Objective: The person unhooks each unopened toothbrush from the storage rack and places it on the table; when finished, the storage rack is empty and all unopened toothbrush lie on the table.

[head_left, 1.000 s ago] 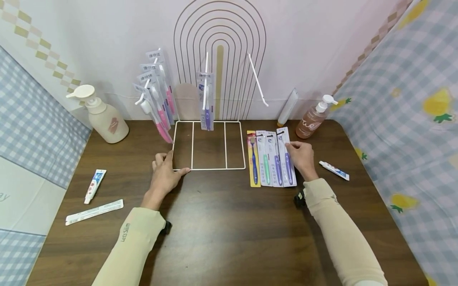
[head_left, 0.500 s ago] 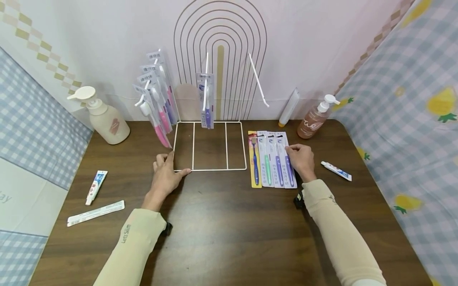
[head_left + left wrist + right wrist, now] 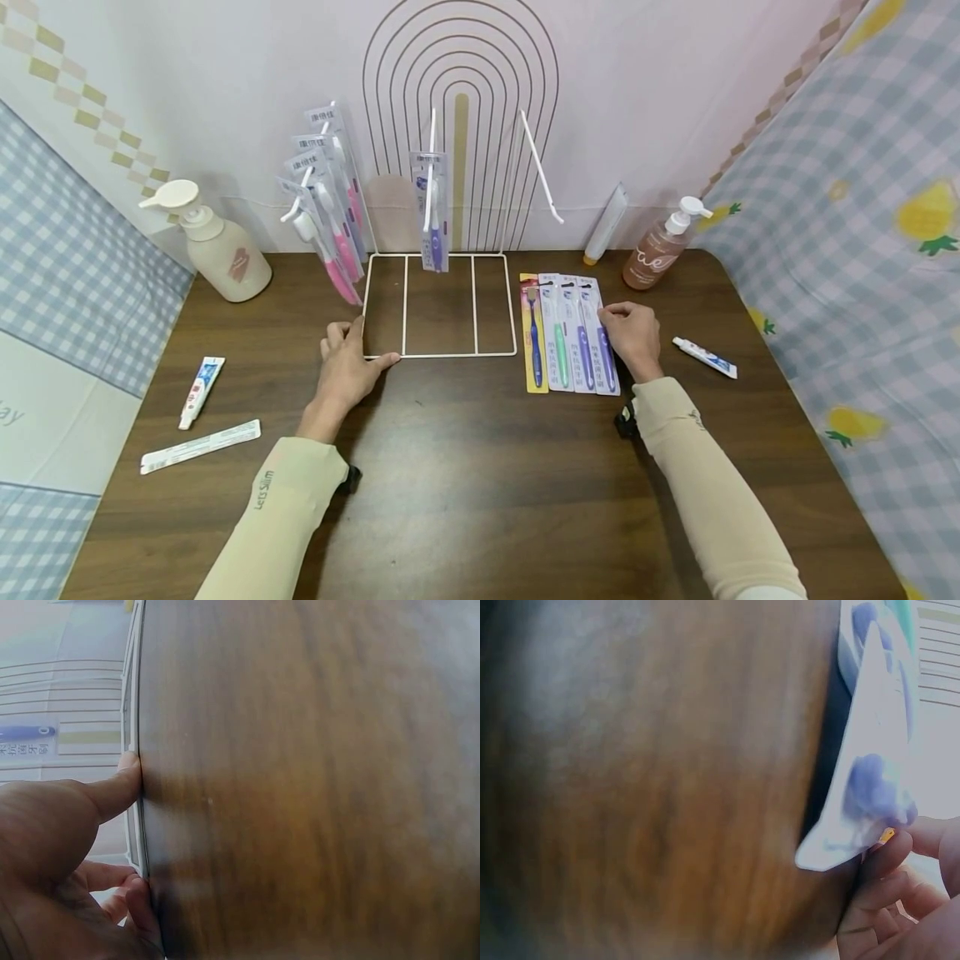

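Observation:
My left hand [image 3: 347, 371] holds the front left corner of a white wire display rack [image 3: 450, 356], with the thumb on its front bar. In the left wrist view the thumb [image 3: 116, 791] presses that bar. On the right, my right hand [image 3: 632, 337] pinches the right edge of a packaged purple toothbrush [image 3: 606, 367]. This pack looks tilted in the right wrist view. Beside it lie another purple toothbrush pack [image 3: 585, 358], a green one [image 3: 559, 354] and a blue one on a yellow card [image 3: 536, 354], side by side.
Several pink toothbrush packs [image 3: 341, 250] hang on the rack's left hook, and a purple pack [image 3: 435, 242] on the middle hook. Pump bottles [image 3: 228, 258] stand at both sides. Toothpaste tubes [image 3: 201, 392] and a narrow white packet [image 3: 201, 447] lie on the wooden table.
The rightmost toothbrush pack has shifted slightly toward me and left, its top now level with its neighbours. My right hand moved with it; the left hand stays at the rack.

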`<action>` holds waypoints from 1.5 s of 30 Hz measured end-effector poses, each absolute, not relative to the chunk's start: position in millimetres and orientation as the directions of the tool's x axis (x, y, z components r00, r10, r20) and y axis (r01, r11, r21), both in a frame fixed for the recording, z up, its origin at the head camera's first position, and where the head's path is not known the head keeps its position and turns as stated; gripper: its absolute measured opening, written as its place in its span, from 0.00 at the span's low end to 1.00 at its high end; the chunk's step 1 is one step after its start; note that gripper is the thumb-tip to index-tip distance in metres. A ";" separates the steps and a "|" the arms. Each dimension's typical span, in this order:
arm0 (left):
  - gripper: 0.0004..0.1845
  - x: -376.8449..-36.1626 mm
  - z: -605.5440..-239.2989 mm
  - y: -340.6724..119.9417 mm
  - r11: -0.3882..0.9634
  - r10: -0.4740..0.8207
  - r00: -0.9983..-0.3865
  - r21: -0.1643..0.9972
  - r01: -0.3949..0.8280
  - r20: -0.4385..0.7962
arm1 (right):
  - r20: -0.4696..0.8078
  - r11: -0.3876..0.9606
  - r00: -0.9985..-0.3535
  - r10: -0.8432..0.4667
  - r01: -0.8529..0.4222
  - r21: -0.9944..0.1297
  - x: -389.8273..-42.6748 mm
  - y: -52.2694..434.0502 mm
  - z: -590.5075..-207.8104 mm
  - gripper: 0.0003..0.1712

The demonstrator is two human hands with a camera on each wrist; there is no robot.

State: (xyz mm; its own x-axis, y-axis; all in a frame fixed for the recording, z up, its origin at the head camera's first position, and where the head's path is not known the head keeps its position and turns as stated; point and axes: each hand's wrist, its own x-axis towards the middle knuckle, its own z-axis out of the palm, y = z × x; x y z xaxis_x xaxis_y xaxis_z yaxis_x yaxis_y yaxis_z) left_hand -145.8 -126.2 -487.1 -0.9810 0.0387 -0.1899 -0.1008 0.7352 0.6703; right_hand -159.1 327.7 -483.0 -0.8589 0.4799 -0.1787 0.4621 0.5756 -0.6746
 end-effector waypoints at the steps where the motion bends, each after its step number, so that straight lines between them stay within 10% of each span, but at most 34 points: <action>1: 0.54 -146.0 -487.8 -126.3 0.731 0.037 -0.981 0.674 -0.102 -0.188 | -0.180 0.574 -0.858 0.481 0.464 -0.675 -158.8 327.5 -482.8 0.22; 24: 0.53 -144.1 -484.0 -124.3 0.745 0.038 -0.981 0.660 -0.098 -0.189 | -0.010 0.610 -0.894 0.449 0.315 -0.727 -178.2 301.2 -459.2 0.20; 45: 0.54 -146.9 -492.9 -127.0 0.722 0.045 -0.985 0.688 -0.082 -0.164 | 0.117 0.577 -0.977 -0.180 -0.201 -0.792 -234.1 164.6 -365.9 0.26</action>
